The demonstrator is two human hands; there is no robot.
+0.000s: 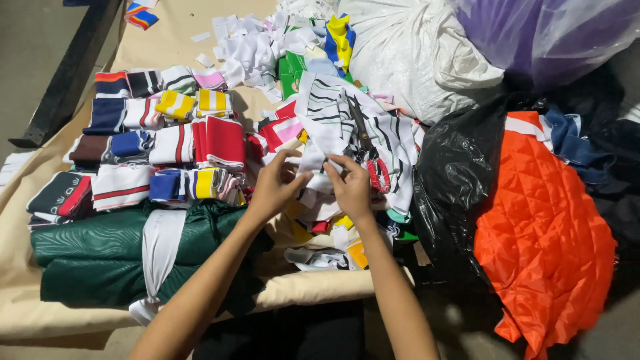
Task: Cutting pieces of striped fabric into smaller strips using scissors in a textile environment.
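I see my left hand (272, 183) and right hand (351, 188) both pinched on a white striped fabric strip (319, 155), close together. Left of the strip lie folded green cloth (100, 257) and rolled cuffs (175, 143); right, an orange quilted jacket (543, 233); behind, scissors (363, 137).

- There is one view, from a camera on the person's head.
- It looks steeply down and forward over the table (200, 40).
- It is near: both forearms enter from the bottom edge, and the cloth pieces (167, 143) fill the middle.
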